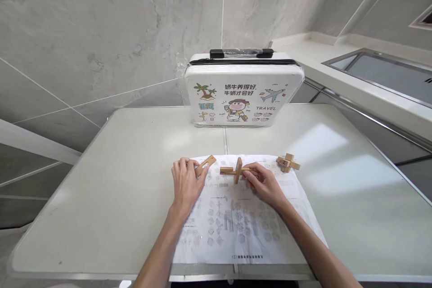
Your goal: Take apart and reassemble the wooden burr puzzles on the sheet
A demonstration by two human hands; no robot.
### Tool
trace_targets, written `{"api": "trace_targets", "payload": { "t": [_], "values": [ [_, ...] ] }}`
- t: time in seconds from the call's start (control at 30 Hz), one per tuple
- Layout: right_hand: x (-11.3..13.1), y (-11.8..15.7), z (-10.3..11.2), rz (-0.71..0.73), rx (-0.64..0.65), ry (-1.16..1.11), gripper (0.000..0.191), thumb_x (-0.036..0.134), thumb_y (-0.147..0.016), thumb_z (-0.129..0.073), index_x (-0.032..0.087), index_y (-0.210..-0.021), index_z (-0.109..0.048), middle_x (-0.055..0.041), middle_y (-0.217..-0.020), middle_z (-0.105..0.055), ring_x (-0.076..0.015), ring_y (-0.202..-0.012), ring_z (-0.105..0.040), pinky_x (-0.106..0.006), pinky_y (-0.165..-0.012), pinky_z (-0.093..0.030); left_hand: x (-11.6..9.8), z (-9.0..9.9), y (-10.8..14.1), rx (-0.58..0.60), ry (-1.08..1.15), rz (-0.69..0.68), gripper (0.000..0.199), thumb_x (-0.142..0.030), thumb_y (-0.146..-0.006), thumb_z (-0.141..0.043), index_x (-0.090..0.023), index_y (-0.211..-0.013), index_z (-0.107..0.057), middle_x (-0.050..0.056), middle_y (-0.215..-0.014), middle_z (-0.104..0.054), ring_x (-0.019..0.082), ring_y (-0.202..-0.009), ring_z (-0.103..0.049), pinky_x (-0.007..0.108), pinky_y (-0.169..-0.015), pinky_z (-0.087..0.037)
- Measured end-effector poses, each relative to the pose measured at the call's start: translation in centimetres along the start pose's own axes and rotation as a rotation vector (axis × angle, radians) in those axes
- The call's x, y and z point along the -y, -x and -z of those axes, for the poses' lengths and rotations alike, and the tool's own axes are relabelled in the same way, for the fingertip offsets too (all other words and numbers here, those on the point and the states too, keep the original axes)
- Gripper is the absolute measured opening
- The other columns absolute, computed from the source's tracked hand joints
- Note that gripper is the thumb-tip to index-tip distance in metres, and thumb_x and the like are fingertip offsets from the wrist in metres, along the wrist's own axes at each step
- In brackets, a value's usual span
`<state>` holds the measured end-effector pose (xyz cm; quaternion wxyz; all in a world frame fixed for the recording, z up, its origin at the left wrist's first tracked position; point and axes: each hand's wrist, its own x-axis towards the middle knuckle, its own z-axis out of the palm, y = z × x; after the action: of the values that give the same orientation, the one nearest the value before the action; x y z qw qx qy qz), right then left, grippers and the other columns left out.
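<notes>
Pinching crossed sticks (238, 171), the right hand (261, 180) is held just right of the slotted block (211, 160) gripped by the left hand (185, 180); sticks could be dropped through slight fingertip hold; rightward, the wooden cluster (287, 162) might be knocked; leftward, moving room is bounded by the table's (118, 180) edge.

Head camera, single view: it looked from above the near edge of the white table (111, 189), facing forward and down across it. Range was close, with the left hand (185, 177) and right hand (264, 183) over the table's middle, yet the field was wide, reaching both side edges of the table and the grey wall (118, 18) beyond its far edge.
</notes>
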<state>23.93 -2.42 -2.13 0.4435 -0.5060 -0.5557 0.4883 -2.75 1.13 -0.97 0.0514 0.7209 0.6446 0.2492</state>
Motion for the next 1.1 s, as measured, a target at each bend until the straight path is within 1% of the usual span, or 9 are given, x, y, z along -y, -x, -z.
{"api": "trace_targets", "payload": {
  "t": [0.1, 0.2, 0.27, 0.37, 0.47, 0.57, 0.63, 0.83, 1.1],
  "values": [
    [-0.1, 0.0, 0.0, 0.002, -0.008, -0.003, 0.036, 0.055, -0.102, -0.061, 0.021, -0.107, -0.067, -0.0019, -0.071, -0.065, -0.0175, -0.059, -0.059, -0.029, -0.054, -0.047, 0.0, 0.0, 0.0, 0.018, -0.004, 0.020, 0.030, -0.050, -0.095, -0.065, -0.022, -0.085, -0.066, 0.012, -0.099, -0.061, 0.035, -0.098, -0.052, 0.051, -0.088, -0.044],
    [-0.3, -0.1, 0.0, 0.017, -0.026, -0.001, 0.034, 0.054, -0.102, -0.061, 0.021, -0.107, -0.067, -0.0023, -0.073, -0.067, -0.0172, -0.059, -0.059, -0.029, -0.054, -0.047, -0.3, 0.3, -0.2, 0.046, 0.196, 0.080, 0.032, -0.050, -0.095, -0.064, -0.023, -0.077, -0.064, 0.011, -0.091, -0.063, 0.034, -0.097, -0.053, 0.048, -0.089, -0.043],
    [-0.3, -0.1, -0.1, 0.032, -0.039, 0.022, 0.032, 0.053, -0.102, -0.061, 0.021, -0.106, -0.068, -0.0013, -0.070, -0.066, -0.0176, -0.058, -0.059, -0.029, -0.054, -0.046, -0.6, 0.7, -0.4, 0.083, 0.352, 0.122, 0.033, -0.050, -0.099, -0.058, -0.024, -0.079, -0.063, 0.008, -0.085, -0.064, 0.031, -0.092, -0.056, 0.043, -0.086, -0.044],
    [-0.2, 0.0, -0.2, 0.063, -0.058, 0.069, 0.029, 0.050, -0.103, -0.062, 0.022, -0.104, -0.068, 0.0002, -0.064, -0.063, -0.0184, -0.056, -0.058, -0.031, -0.056, -0.045, -1.4, 1.2, -0.4, 0.157, 0.481, 0.150, 0.038, -0.051, -0.107, -0.043, -0.024, -0.089, -0.063, 0.003, -0.077, -0.063, 0.023, -0.076, -0.059, 0.034, -0.074, -0.045],
    [-0.2, 0.2, -0.6, 0.097, -0.073, 0.128, 0.025, 0.048, -0.102, -0.063, 0.024, -0.103, -0.069, 0.0000, -0.064, -0.063, -0.0193, -0.056, -0.057, -0.032, -0.057, -0.046, -2.6, 1.8, -0.1, 0.256, 0.622, 0.144, 0.049, -0.054, -0.110, -0.029, -0.022, -0.101, -0.065, 0.000, -0.071, -0.058, 0.017, -0.064, -0.054, 0.028, -0.063, -0.043],
    [-0.3, 0.3, -1.0, 0.133, -0.091, 0.192, 0.023, 0.046, -0.102, -0.064, 0.024, -0.103, -0.072, -0.0009, -0.065, -0.065, -0.0202, -0.058, -0.058, -0.033, -0.058, -0.047, -3.9, 2.4, 0.4, 0.452, 0.931, 0.130, 0.052, -0.058, -0.109, -0.033, -0.019, -0.127, -0.063, -0.002, -0.069, -0.050, 0.014, -0.059, -0.043, 0.027, -0.058, -0.038],
    [-0.5, 0.4, -1.3, 0.161, -0.108, 0.231, 0.021, 0.044, -0.101, -0.064, 0.024, -0.102, -0.072, -0.0019, -0.069, -0.067, -0.0199, -0.059, -0.058, -0.033, -0.058, -0.047, -4.6, 2.6, 0.8, 0.530, 1.070, 0.142, 0.053, -0.058, -0.108, -0.040, -0.019, -0.136, -0.060, -0.003, -0.070, -0.048, 0.014, -0.060, -0.039, 0.027, -0.058, -0.036],
    [-0.9, 0.6, -1.9, 0.202, -0.131, 0.255, 0.018, 0.040, -0.102, -0.064, 0.024, -0.100, -0.071, -0.0006, -0.071, -0.067, -0.0171, -0.057, -0.057, -0.030, -0.056, -0.047, -5.5, 2.2, 1.7, 0.548, 1.194, 0.208, 0.057, -0.059, -0.107, -0.047, -0.021, -0.149, -0.046, -0.002, -0.073, -0.058, 0.011, -0.056, -0.038, 0.026, -0.057, -0.035],
    [-0.9, 0.7, -2.2, 0.281, -0.167, 0.300, 0.012, 0.034, -0.103, -0.063, 0.025, -0.102, -0.071, -0.0023, -0.082, -0.073, -0.0157, -0.058, -0.059, -0.029, -0.054, -0.049, -6.1, 1.9, 2.0, 0.527, 1.235, 0.225, 0.053, -0.059, -0.106, -0.049, -0.022, -0.143, -0.043, -0.001, -0.074, -0.067, 0.011, -0.051, -0.044, 0.027, -0.057, -0.039]
  ]
}}
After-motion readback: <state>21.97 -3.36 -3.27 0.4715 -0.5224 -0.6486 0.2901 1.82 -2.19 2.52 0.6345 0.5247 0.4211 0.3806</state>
